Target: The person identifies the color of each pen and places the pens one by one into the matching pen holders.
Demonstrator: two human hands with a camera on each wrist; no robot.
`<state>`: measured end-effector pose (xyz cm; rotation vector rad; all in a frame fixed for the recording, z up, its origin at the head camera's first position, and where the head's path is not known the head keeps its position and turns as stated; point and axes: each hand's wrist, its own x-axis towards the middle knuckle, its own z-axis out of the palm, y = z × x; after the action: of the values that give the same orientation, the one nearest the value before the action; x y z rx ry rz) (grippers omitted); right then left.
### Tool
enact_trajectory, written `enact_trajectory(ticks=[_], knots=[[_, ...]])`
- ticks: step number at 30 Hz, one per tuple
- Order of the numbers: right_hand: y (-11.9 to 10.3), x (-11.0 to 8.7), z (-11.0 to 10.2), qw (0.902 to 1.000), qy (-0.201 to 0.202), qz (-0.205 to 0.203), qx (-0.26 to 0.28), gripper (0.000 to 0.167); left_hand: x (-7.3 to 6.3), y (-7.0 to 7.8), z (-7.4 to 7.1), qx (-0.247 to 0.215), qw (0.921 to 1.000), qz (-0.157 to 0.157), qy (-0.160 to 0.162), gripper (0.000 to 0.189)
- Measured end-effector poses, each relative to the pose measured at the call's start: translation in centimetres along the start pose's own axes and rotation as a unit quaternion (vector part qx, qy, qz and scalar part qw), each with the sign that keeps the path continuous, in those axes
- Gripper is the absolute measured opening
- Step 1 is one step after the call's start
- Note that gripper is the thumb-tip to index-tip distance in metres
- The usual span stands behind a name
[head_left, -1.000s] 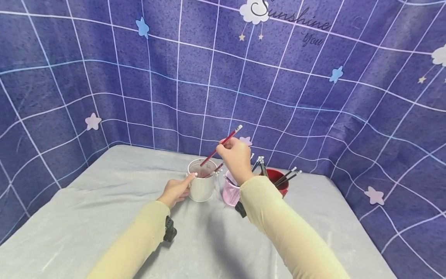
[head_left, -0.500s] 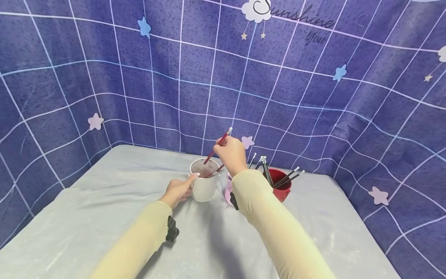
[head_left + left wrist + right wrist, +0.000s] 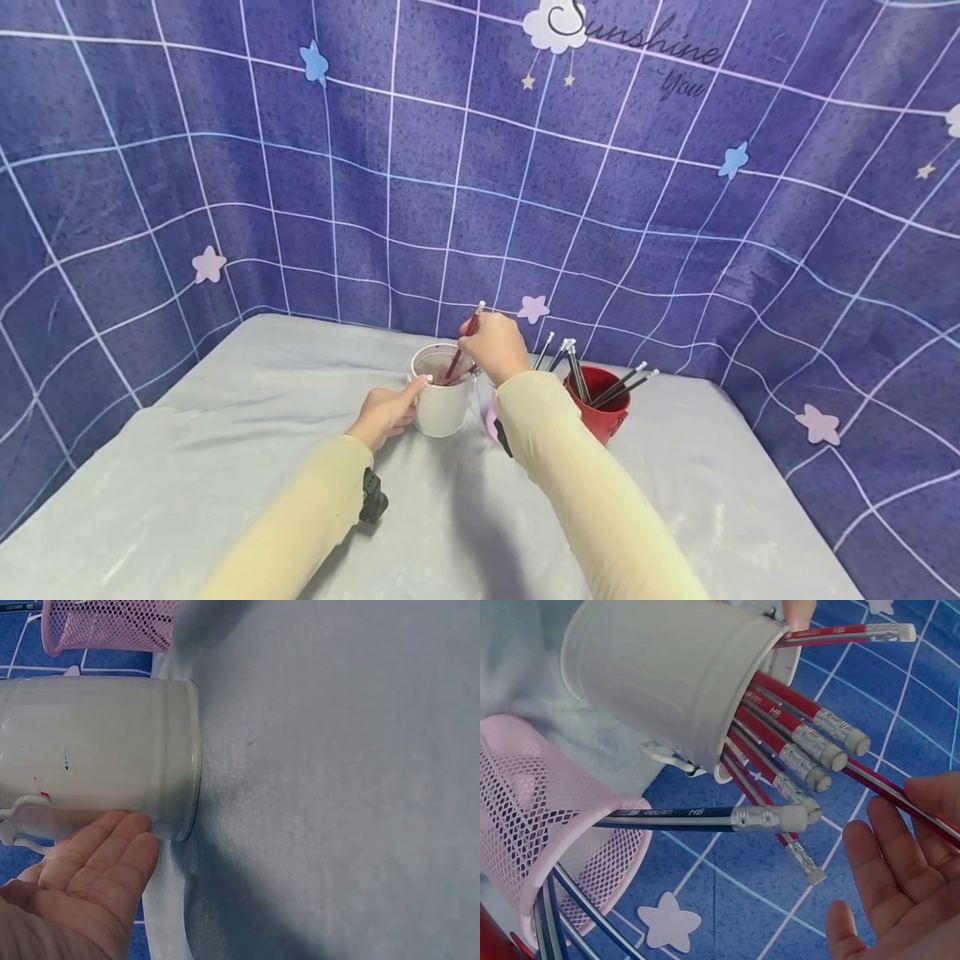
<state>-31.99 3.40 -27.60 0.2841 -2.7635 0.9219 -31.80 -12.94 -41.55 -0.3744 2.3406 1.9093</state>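
Observation:
A white metal bucket stands on the cloth-covered table, with side handles and several red striped pencils leaning out over its rim. My left hand holds its left side, thumb at the rim and fingers against the outer wall; the left wrist view shows those fingers along the wall. Between thumb and fingers my right hand pinches another red pencil, eraser end up. Its lower end reaches into the bucket's mouth. A pink mesh pencil cup beside the bucket is mostly hidden by my right arm in the head view.
Dark striped pencils stick out of the pink cup. To the right, a red bucket holds several black pencils. Behind the table hangs a blue grid-patterned curtain with stars and clouds.
My right hand has moved left and down, lowering the red pencil into the white bucket and turning it more upright. My left hand has stayed on the bucket.

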Motion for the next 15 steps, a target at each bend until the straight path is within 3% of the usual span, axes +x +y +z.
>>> enact_trajectory(ticks=[7, 15], knots=[[0.5, 0.0, 0.5, 0.9990, -0.013, -0.003, -0.043, 0.007, -0.2, -0.3, 0.2, 0.002, 1.0000, 0.002, 0.000, 0.078], [1.2, 0.0, 1.2, 0.9990, -0.006, -0.005, -0.043, 0.005, -0.1, 0.0, 0.0, -0.003, 1.0000, 0.003, 0.000, 0.077]])
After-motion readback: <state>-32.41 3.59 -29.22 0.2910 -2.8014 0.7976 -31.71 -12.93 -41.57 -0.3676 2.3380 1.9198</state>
